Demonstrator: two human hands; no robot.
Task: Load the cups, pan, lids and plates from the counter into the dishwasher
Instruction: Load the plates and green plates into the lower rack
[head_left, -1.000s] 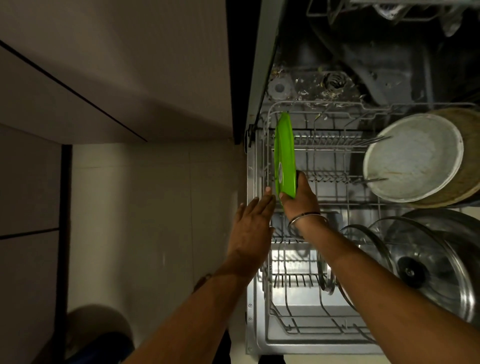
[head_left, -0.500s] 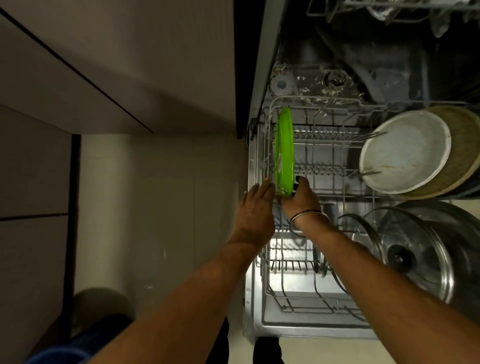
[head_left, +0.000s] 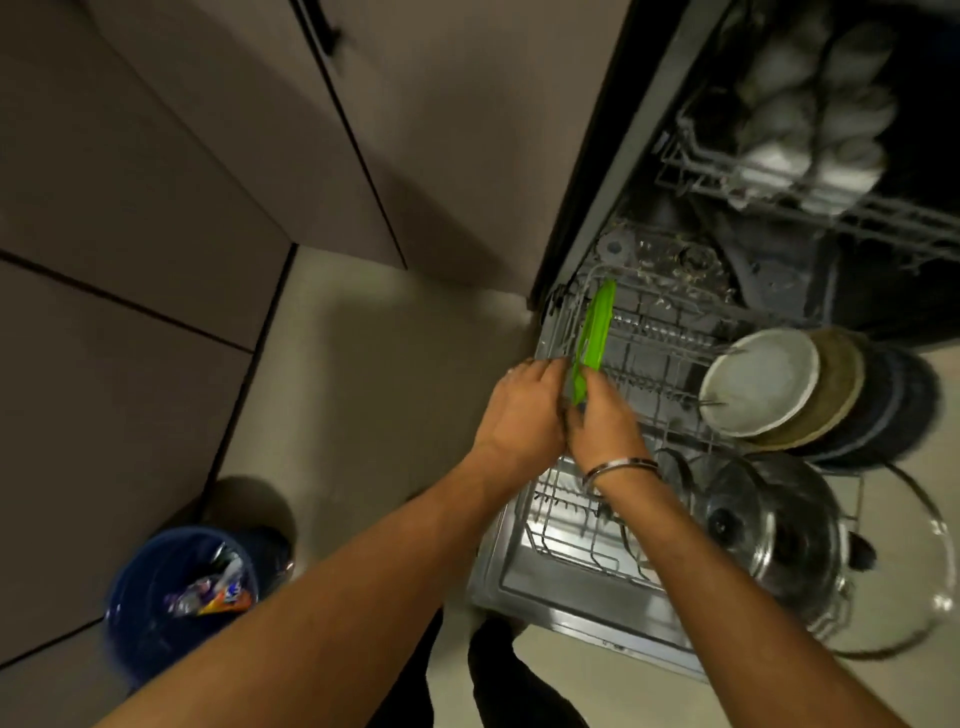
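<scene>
Both our hands meet at the near edge of the green plate (head_left: 592, 332), which stands on edge at the left side of the lower rack (head_left: 571, 535). Our left hand (head_left: 524, 410) has its fingers curled toward the plate's near rim and seems to steady it, though we cannot tell for sure that it grips; our right hand (head_left: 605, 423), just right of the plate, pinches that same rim. The hands are touching each other.

Closest to us, well left of the plate, a blue bin (head_left: 156, 597) on the floor holds crumpled wrappers. Right of the plate and nearer to us, glass lids (head_left: 769, 525) lean together in the rack. Further back, right of the plate, a white plate (head_left: 761, 382) leans against darker plates behind it. Beyond the plate, the upper rack (head_left: 831, 208) holds pale rounded pieces, too blurred to name.

We judge the plate is being seated between tines near the rack's left wall. The risk is that it sits between no tines at all: let go then, it could tip sideways against the wall or slide flat. Pushing hard could also bend it off line, since we see it only edge-on and cannot check the slot.
</scene>
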